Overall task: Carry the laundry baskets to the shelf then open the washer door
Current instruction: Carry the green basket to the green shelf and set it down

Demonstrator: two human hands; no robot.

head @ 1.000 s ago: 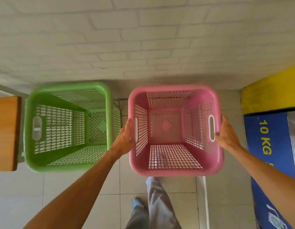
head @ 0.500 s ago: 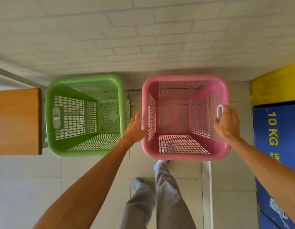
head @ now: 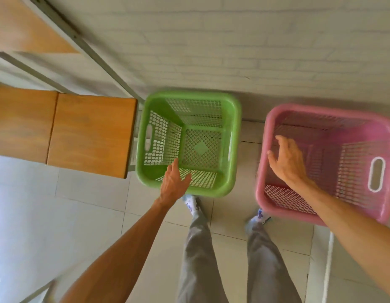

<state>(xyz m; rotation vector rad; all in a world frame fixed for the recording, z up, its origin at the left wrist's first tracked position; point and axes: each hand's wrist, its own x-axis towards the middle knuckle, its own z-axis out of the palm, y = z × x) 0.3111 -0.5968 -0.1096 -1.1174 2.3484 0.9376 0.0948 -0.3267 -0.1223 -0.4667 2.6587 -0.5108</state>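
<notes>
- The green basket [head: 189,143] stands on the tiled floor [head: 80,215] against the brick wall [head: 233,51], its left side just beside the end of the wooden shelf [head: 84,132].
- The pink basket [head: 327,162] stands to its right, apart from it, with a strip of floor between them.
- The left hand [head: 173,183] reaches over the green basket's near rim, fingers spread, gripping nothing.
- The right hand [head: 287,159] hovers over the pink basket's left side, fingers loosely spread, holding nothing.
- Grey trouser legs [head: 198,248] and light shoes [head: 190,203] show below the baskets.
</notes>
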